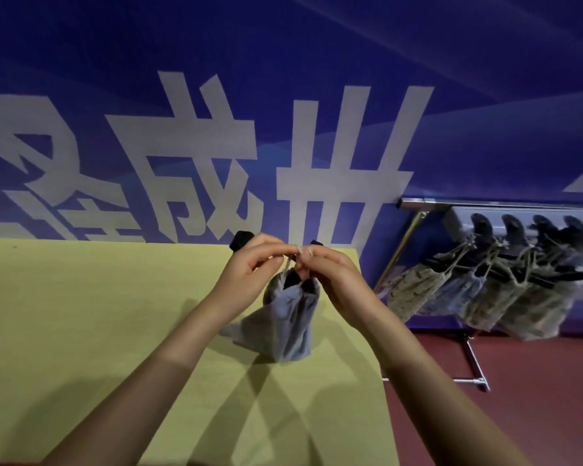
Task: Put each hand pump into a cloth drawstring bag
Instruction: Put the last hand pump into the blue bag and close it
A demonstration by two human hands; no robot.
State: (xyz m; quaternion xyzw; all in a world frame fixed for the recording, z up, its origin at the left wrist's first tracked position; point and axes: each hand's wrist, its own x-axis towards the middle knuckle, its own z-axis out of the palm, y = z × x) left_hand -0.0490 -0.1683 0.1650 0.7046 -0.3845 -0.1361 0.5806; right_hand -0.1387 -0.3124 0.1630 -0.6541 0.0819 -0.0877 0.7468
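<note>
I read large pale block characters (196, 156) painted across the deep blue wall (418, 62) at twelve o'clock; "成" and "世" are legible, the ones to the left are cut off and I cannot make them out. No brand or label shows on the bags. Below the wall lies the flat yellow-green tabletop (81, 314), filling the view from nine to six o'clock, and a dark red floor (519, 398) runs at four o'clock. At the centre stands the grey-blue cloth drawstring bag (290, 324), its base on the tabletop, its gathered mouth raised, with the black hand pump (241, 238) poking out of the top behind my fingers. My left hand (253, 267) and my right hand (330, 274) meet just above the bag's mouth, fingers curled, both pinching the pale drawstring cord (298, 252) between them. At three o'clock a metal rack (414, 227) stands against the wall on the red floor, and from it hangs a row of filled cloth bags (485, 297), patterned and grey-blue, tied by cords, with dark pump handles showing above them.
</note>
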